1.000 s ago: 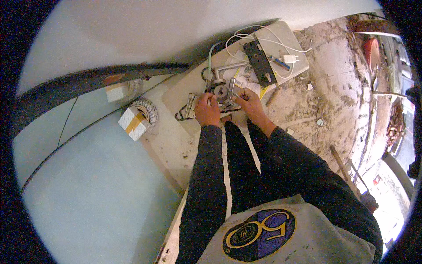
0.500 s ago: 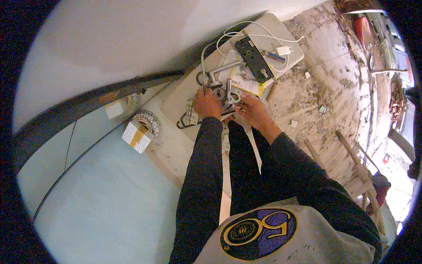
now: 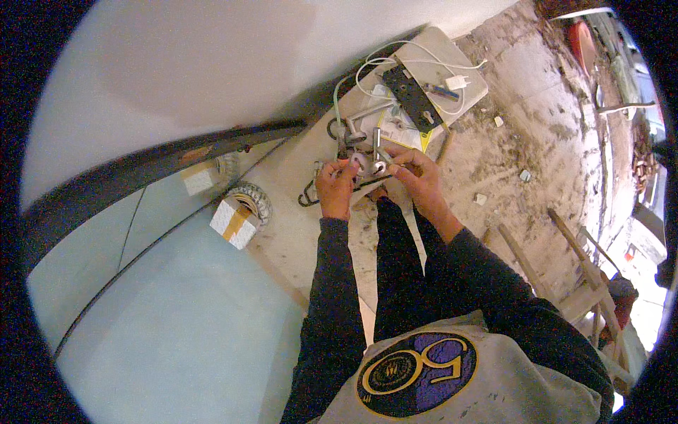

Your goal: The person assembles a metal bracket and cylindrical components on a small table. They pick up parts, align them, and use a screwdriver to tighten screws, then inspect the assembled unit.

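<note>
1. Left hand [image 3: 336, 189] pinches a round metal rosette [image 3: 358, 161].
2. Right hand [image 3: 415, 174] grips a metal spindle [image 3: 378, 146], upright.
3. Black lock body [image 3: 413, 97] lies at 1 o'clock of the hands, on the board [image 3: 296, 212].

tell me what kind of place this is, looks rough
Probably a room under construction or renovation. The bare floor is dusty and strewn with rubble, loose wooden battens lie to the right, and both hands, left hand and right hand, work on metal door-lock hardware over a board.

Bright daylight, soft shadows, fisheye-bent dark rim.
</note>
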Motion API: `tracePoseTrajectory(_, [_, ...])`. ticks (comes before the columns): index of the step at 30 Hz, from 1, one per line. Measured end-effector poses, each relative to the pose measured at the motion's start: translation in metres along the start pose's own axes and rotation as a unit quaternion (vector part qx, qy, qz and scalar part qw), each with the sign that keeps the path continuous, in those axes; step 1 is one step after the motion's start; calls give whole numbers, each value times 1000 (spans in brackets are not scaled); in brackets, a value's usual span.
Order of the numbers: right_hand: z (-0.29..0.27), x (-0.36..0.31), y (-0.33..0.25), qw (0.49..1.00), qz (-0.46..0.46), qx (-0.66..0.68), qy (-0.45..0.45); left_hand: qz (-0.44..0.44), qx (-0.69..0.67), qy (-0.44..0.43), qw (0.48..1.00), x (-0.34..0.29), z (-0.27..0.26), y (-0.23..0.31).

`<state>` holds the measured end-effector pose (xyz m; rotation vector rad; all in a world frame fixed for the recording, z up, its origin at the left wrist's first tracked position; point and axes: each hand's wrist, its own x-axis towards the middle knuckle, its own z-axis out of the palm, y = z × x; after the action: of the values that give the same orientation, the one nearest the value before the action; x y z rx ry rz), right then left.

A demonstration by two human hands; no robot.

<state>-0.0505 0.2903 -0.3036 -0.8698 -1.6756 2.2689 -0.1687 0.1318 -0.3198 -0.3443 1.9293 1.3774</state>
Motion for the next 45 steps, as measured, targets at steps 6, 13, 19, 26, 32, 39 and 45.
tracePoseTrajectory(6, [33,-17,-59,950,-200,-238,4,32,-201,-112,973,-65,-3,37])
tracePoseTrajectory(13, [57,-40,-108,952,-197,-233,-12,-19,-368,-159,916,-108,-13,68])
tracePoseTrajectory(19, [60,-55,-141,939,-229,-257,-28,69,-344,-170,921,-139,-16,93])
tracePoseTrajectory(26, [55,-70,-177,939,-232,-236,-90,217,-183,-198,938,-156,-36,120])
tracePoseTrajectory(32, [57,-72,-204,965,-175,-139,-136,315,-129,-133,931,-168,-38,142])
tracePoseTrajectory(39, [48,-65,-235,945,-130,-191,-232,254,-180,-206,928,-186,-41,146])
tracePoseTrajectory(45, [52,-67,-234,950,-114,-234,-172,128,-337,-252,898,-181,-35,132])
